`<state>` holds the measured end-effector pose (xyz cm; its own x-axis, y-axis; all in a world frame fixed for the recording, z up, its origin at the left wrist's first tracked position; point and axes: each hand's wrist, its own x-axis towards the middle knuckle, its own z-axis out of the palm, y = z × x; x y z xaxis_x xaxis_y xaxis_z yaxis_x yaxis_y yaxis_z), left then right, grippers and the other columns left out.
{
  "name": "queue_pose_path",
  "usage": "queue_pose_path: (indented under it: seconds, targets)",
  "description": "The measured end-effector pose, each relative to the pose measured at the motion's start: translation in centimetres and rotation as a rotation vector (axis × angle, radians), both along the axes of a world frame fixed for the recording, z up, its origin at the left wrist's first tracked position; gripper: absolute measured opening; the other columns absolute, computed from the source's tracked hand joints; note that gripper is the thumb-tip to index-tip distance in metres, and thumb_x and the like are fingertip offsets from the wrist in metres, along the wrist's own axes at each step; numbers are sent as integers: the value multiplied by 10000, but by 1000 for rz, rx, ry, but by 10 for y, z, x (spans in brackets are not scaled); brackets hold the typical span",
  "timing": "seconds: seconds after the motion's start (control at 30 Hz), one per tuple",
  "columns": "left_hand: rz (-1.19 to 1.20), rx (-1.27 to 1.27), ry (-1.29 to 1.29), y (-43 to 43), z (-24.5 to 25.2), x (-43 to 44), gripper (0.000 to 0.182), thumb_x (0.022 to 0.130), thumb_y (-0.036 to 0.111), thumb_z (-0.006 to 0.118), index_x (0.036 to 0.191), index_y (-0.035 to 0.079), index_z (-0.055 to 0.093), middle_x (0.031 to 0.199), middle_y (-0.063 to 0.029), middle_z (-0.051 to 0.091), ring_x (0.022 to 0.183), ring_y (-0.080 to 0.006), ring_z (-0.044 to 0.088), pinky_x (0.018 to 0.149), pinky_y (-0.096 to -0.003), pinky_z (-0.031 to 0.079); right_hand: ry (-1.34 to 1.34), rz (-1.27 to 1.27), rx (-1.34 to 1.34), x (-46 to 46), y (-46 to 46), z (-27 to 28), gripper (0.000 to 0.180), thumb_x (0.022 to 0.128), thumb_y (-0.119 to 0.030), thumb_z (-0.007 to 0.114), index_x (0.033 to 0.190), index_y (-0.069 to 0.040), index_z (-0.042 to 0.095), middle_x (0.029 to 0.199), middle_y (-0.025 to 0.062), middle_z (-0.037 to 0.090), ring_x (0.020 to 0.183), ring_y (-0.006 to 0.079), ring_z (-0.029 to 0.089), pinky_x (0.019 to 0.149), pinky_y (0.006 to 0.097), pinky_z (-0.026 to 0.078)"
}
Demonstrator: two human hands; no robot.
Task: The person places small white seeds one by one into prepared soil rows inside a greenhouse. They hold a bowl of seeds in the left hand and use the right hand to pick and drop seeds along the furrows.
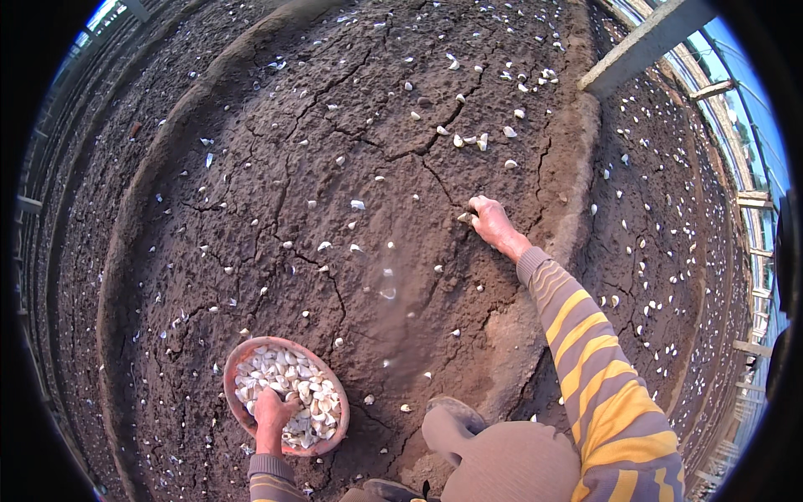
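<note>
My right hand [492, 223] reaches down to the cracked brown soil [376, 150] right of the middle, its fingertips closed on a pale garlic clove [465, 218] at the soil surface. At the lower left, my left hand [273, 414] is inside an oval reddish bowl [344, 408] full of garlic cloves [317, 392]. Its fingers are partly sunk among the cloves, so whether they grip any cannot be told. More single cloves stand or lie spread over the soil, with a loose cluster [470, 141] above my right hand.
A raised soil ridge [119, 251] curves along the left, another [580, 144] along the right. Further beds dotted with cloves lie beyond both. A concrete post [640, 47] rises at the upper right. My knee [514, 461] and shoe [461, 411] are at the bottom.
</note>
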<state>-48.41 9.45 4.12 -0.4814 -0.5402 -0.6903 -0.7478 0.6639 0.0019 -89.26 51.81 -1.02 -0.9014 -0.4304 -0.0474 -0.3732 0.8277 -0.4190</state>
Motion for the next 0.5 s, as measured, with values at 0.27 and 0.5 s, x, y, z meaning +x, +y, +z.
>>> queue_pose_path:
  seconds: [0.27, 0.5]
  targets:
    - [10, 11, -13, -1, -1, -1, 570, 689, 382, 783, 1004, -74, 645, 946, -255, 688, 915, -368, 679, 808, -422, 524, 121, 85, 159, 14, -18, -2, 168, 810, -14, 575, 945, -32, 477, 920, 205, 561, 872, 414, 598, 709, 494, 515]
    - [4, 5, -34, 0, 1, -3, 587, 692, 401, 783, 1000, -78, 645, 979, -257, 677, 928, -371, 672, 811, -429, 529, 104, 187, 317, 1, -34, 0, 164, 787, 12, 572, 945, -16, 539, 971, 189, 576, 913, 361, 626, 764, 447, 540]
